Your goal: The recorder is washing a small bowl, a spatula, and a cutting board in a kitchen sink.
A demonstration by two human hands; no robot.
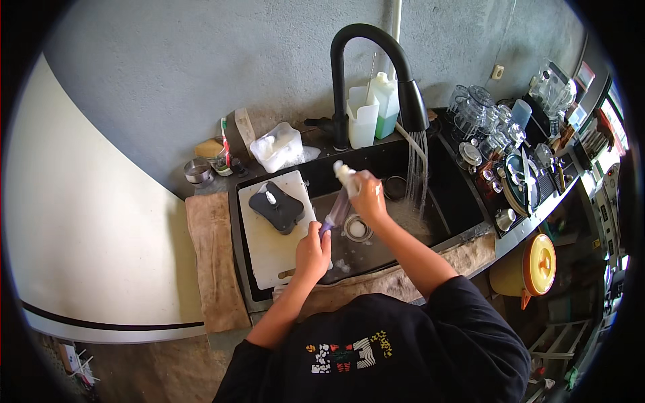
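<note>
Over the sink, my left hand grips the handle of a purple-handled utensil with a long flat blade, possibly a knife. Its blade slants up to the right and is blurred. My right hand, wet and soapy, is shut on a pale foamy sponge by the blade's upper end. Left of my hands, a white cutting board lies across the sink. On it rests a dark grey lobed object with white foam on top. A drain strainer shows between my forearms.
Water sprays from the black faucet right of my hand. Behind stand a foamy white tub and a jug of green liquid. Glasses and stacked plates crowd the right counter. Cloths cover the left edge.
</note>
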